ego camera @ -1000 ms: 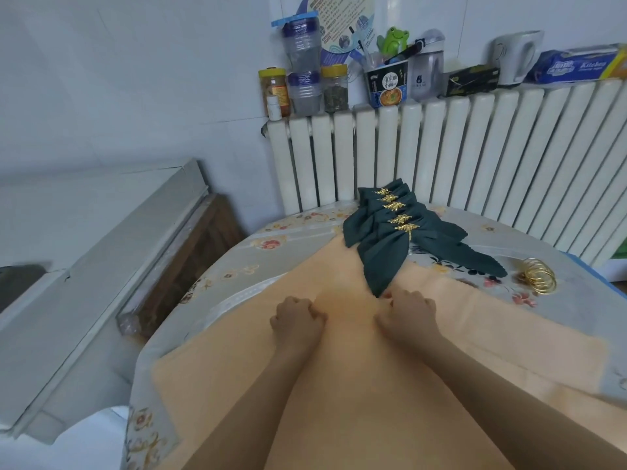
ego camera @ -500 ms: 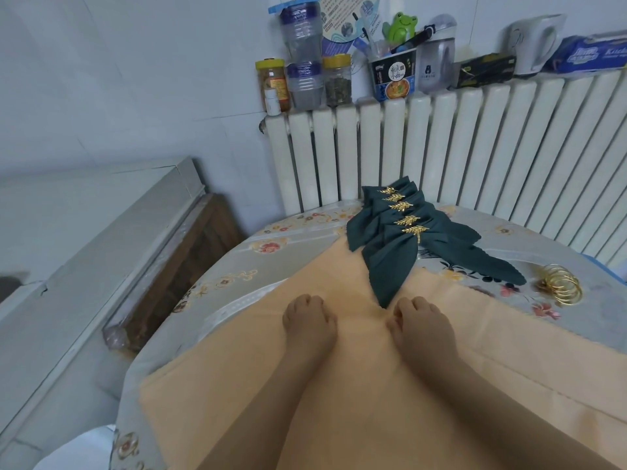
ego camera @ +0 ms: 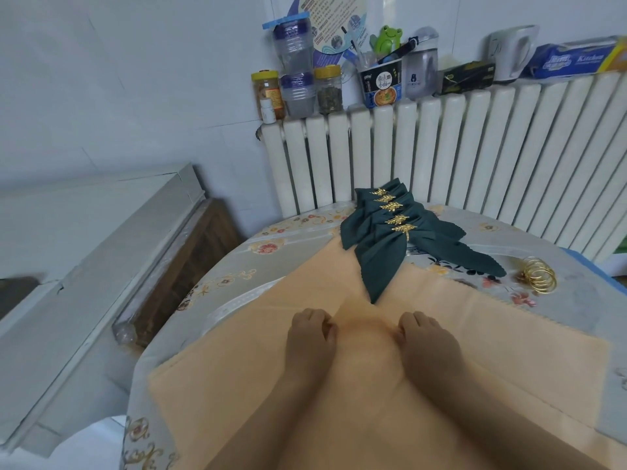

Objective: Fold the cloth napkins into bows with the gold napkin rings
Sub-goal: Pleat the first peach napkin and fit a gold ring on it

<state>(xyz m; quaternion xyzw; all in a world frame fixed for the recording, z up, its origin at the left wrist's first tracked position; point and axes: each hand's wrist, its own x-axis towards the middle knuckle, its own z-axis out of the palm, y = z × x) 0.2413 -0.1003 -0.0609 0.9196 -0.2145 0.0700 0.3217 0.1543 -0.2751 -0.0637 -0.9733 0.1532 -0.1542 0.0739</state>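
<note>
Cloth: peach napkin (ego camera: 458, 334) is spread flat on the tabletop (ego camera: 237, 262), corner pointing away from me, with its far tip running under the pile of green bows.
Landmark: I'm placing everything off that stack of finished green bows (ego camera: 390, 232), five of them as far as I can count, each cinched with a gold leaf ring.
Hands: both sit on the peach cloth just on my side of the green stack. My left hand (ego camera: 310, 337) and right hand (ego camera: 425, 340) are curled into loose fists a little apart, fingertips seemingly pinching a raised strip of fabric between them. Neither is holding a ring.
Spare rings: the loose gold napkin rings (ego camera: 539, 274) are off to the right of the green stack, on bare tabletop, well out of reach of either hand right now.
Step, my guess: I'm gathering the middle of the cloth into pleats so it can be cinched later.
Risk 1: the longest green tail lies right on my peach cloth. If I drag the fabric toward me, I'd say the whole stack slides or a bow gets tugged loose.
Risk 2: uneven pinches. If one hand takes more cloth than the other, the bow probably ends up lopsided.
Risk 3: I'll need to free my right hand to fetch a ring, and the pleats could spring open when I do.
Risk 4: this cloth looks thin and slippery-ish, so the folds may not hold on their own.
</note>
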